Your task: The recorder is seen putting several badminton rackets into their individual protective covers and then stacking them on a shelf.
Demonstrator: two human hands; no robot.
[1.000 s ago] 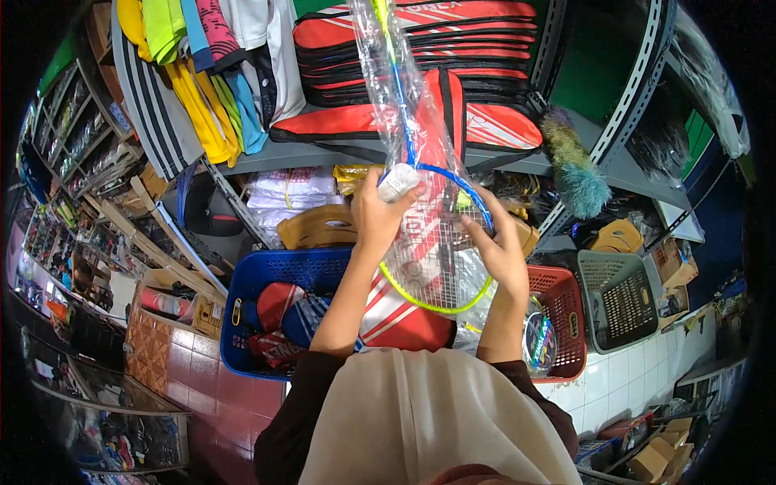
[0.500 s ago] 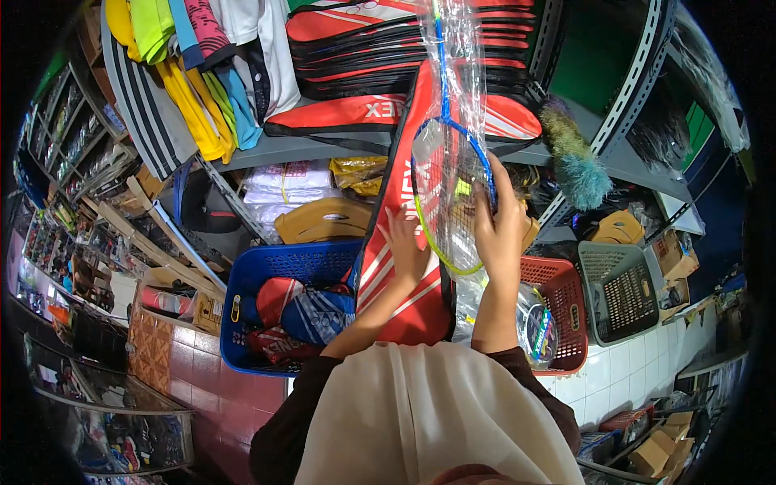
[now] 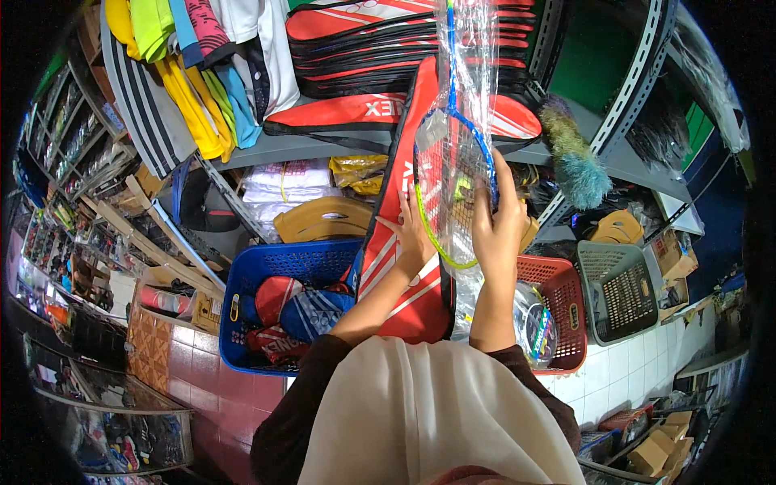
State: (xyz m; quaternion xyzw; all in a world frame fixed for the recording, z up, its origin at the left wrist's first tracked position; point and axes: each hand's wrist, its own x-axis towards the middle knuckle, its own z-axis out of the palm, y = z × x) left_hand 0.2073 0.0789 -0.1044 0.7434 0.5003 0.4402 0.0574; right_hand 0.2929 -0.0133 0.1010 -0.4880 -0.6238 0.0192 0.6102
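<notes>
A blue and yellow-green badminton racket [image 3: 426, 230], wrapped in clear plastic, stands with its head toward me and its shaft pointing away. My right hand [image 3: 497, 218] grips the right side of its head, fingers partly behind the frame. Under the racket a long red, black-edged racket bag [image 3: 412, 311] leans from the shelf down toward me. My left hand [image 3: 412, 238] has its fingers spread over that bag, close to the racket's yellow-green rim. Whether its fingertips touch the rim I cannot tell.
A blue basket [image 3: 242, 356] of bagged items stands left, a red basket [image 3: 572, 323] with plastic-wrapped goods right, beside a grey-green basket [image 3: 618, 283]. Stacked red racket bags [image 3: 356, 73] lie on the grey shelf [image 3: 323, 141]. Shirts [image 3: 198, 81] hang at left, a duster [image 3: 578, 162] at right.
The racket has shifted slightly right and tilted a little, still in my right hand. My left hand has moved up and right along the bag, closer to the racket's rim.
</notes>
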